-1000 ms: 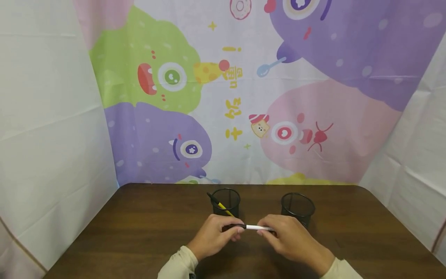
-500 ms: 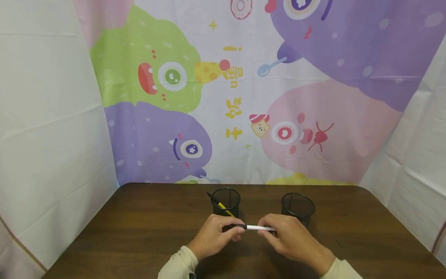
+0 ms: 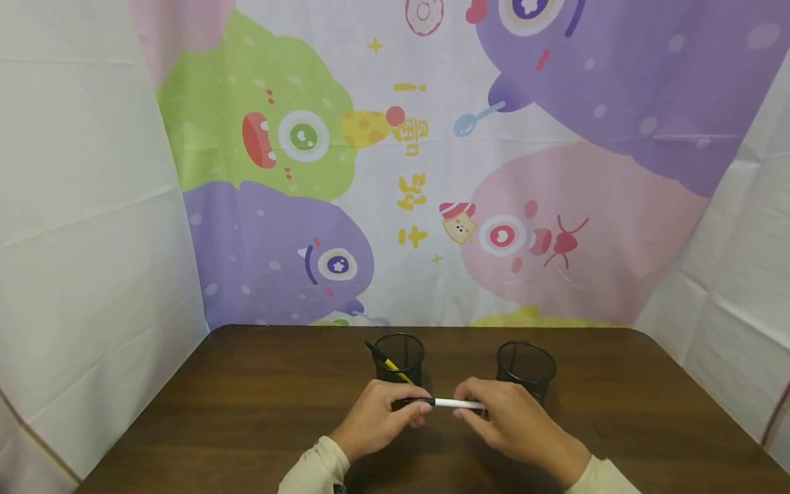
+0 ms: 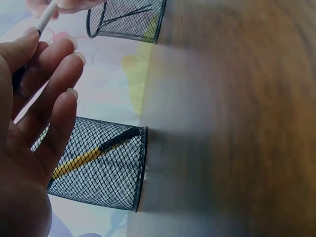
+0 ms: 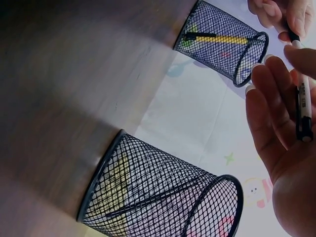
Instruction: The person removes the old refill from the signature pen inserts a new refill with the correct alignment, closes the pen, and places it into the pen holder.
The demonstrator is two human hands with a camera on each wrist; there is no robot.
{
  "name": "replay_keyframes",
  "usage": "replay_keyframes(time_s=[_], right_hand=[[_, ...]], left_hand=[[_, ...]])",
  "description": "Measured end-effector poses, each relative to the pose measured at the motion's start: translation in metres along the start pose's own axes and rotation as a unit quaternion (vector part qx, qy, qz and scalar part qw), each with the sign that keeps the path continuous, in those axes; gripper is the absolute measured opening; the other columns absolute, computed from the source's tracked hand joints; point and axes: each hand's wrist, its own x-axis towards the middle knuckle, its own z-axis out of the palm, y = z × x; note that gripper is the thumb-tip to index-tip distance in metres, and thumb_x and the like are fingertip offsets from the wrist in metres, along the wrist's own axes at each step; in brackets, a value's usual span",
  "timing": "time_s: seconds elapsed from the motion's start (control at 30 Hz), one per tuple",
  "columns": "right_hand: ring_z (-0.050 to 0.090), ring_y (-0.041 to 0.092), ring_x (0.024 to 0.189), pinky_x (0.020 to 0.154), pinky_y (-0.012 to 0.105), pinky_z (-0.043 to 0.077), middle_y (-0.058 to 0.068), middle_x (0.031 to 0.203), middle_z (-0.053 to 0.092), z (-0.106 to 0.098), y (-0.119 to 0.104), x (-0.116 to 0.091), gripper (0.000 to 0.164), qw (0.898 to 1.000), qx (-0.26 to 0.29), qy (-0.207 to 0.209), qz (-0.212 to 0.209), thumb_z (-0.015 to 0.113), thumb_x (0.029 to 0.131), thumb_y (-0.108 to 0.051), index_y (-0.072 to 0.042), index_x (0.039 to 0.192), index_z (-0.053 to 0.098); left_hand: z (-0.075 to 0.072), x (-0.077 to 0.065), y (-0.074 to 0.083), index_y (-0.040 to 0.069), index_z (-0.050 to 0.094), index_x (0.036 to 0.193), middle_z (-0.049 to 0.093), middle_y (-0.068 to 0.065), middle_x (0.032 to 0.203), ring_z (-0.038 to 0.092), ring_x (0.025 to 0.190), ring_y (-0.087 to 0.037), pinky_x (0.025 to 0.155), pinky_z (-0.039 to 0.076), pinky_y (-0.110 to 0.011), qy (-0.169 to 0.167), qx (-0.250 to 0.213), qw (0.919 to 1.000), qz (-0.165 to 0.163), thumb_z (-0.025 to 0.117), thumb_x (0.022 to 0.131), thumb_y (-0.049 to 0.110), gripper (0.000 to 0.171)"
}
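Both hands hold one pen (image 3: 449, 403) level above the table, in front of two cups. My left hand (image 3: 378, 418) pinches its black end between thumb and finger. On the white end, my right hand (image 3: 521, 420) does the same, with the other fingers loosely bent in the right wrist view. That view also shows a black clip (image 5: 299, 116) along the pen's rear. Behind the left hand stands a black mesh pen cup (image 3: 395, 375), with a yellow and black pen (image 3: 389, 361) leaning in it. Another black mesh pen cup (image 3: 540, 390) stands behind the right hand, which partly covers it.
The dark wooden table (image 3: 247, 398) reaches back to a printed cartoon cloth (image 3: 432, 288). White cloth walls (image 3: 99, 206) close off both sides. The two cups stand apart, with bare wood between them.
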Motion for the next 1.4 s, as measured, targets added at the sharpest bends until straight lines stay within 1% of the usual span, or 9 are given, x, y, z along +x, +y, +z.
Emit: replay_keyframes(time_s=[0.1,0.27,0.4,0.63,0.83,1.0,1.1,1.27,1.4], right_hand=[[0.051,-0.006,0.066,0.058,0.011,0.043,-0.018,0.085,0.062,0.000,0.000,0.000,0.020,1.000,0.002,0.002,-0.001,0.080,0.087,-0.019,-0.022,0.100,0.065],[0.054,-0.005,0.070,0.061,0.014,0.047,-0.017,0.092,0.066,0.000,0.001,0.000,0.010,1.000,0.006,-0.002,0.009,0.073,0.094,-0.022,-0.018,0.102,0.070],[0.053,-0.006,0.069,0.060,0.014,0.046,-0.019,0.088,0.064,0.000,0.001,-0.001,0.005,1.000,-0.003,-0.001,0.006,0.072,0.094,-0.021,-0.021,0.099,0.070],[0.048,-0.007,0.064,0.057,0.008,0.041,-0.020,0.081,0.060,0.002,0.000,0.000,0.002,1.000,0.010,0.006,-0.016,0.071,0.096,-0.019,-0.021,0.095,0.071],[0.048,-0.007,0.066,0.058,0.010,0.043,-0.020,0.080,0.061,0.004,0.001,0.000,0.008,0.999,-0.009,0.016,-0.030,0.068,0.098,-0.023,-0.020,0.093,0.073],[0.048,-0.007,0.066,0.057,0.010,0.043,-0.018,0.081,0.062,0.005,0.000,0.000,0.004,0.999,-0.012,0.024,-0.037,0.071,0.095,-0.020,-0.019,0.091,0.071],[0.047,-0.007,0.065,0.057,0.009,0.042,-0.018,0.081,0.061,0.006,0.000,0.000,0.005,0.998,-0.012,0.031,-0.046,0.074,0.092,-0.015,-0.018,0.091,0.070],[0.045,-0.007,0.064,0.056,0.007,0.040,-0.018,0.081,0.060,0.006,-0.001,0.001,0.011,0.998,-0.003,0.035,-0.050,0.076,0.089,-0.012,-0.018,0.092,0.068],[0.045,-0.007,0.064,0.056,0.007,0.039,-0.018,0.082,0.060,0.005,-0.001,0.001,0.012,0.998,0.003,0.031,-0.049,0.077,0.089,-0.012,-0.018,0.092,0.067]], left_hand=[[-0.001,0.000,0.001,0.000,0.074,0.098,0.073,-0.009,0.080,0.071,0.065,-0.017,0.061,0.059,-0.026,-0.003,-0.005,1.0000,-0.002,0.070,0.091,0.000,0.008],[-0.001,0.000,0.001,-0.001,0.073,0.099,0.073,-0.009,0.080,0.071,0.065,-0.018,0.061,0.059,-0.026,-0.005,-0.006,1.0000,-0.001,0.070,0.091,-0.001,0.008],[-0.001,0.000,0.001,0.000,0.074,0.099,0.073,-0.009,0.081,0.071,0.065,-0.016,0.062,0.059,-0.025,-0.006,-0.003,1.0000,-0.003,0.070,0.092,0.000,0.008],[0.000,-0.001,0.002,-0.001,0.074,0.098,0.073,-0.008,0.078,0.071,0.064,-0.020,0.060,0.059,-0.025,-0.002,-0.005,1.0000,0.003,0.071,0.091,0.001,0.008],[0.000,0.000,0.003,0.000,0.074,0.098,0.073,-0.008,0.079,0.071,0.064,-0.019,0.060,0.058,-0.024,0.000,-0.004,1.0000,0.005,0.071,0.091,0.000,0.008],[0.001,0.001,0.004,0.000,0.074,0.098,0.073,-0.009,0.081,0.071,0.065,-0.017,0.061,0.058,-0.024,-0.002,-0.004,1.0000,-0.009,0.071,0.091,0.001,0.008],[0.003,0.000,-0.004,0.000,0.074,0.099,0.073,-0.010,0.082,0.071,0.065,-0.017,0.061,0.059,-0.025,-0.002,-0.003,0.9998,-0.019,0.071,0.091,0.001,0.008],[0.005,-0.001,-0.024,0.006,0.075,0.101,0.073,-0.012,0.083,0.070,0.066,-0.011,0.061,0.059,-0.026,-0.006,-0.010,0.9994,-0.034,0.071,0.094,0.009,0.009],[0.006,-0.003,-0.032,0.010,0.075,0.104,0.073,-0.009,0.085,0.069,0.066,-0.008,0.061,0.059,-0.027,-0.011,-0.025,0.9992,-0.030,0.071,0.095,0.017,0.012]])
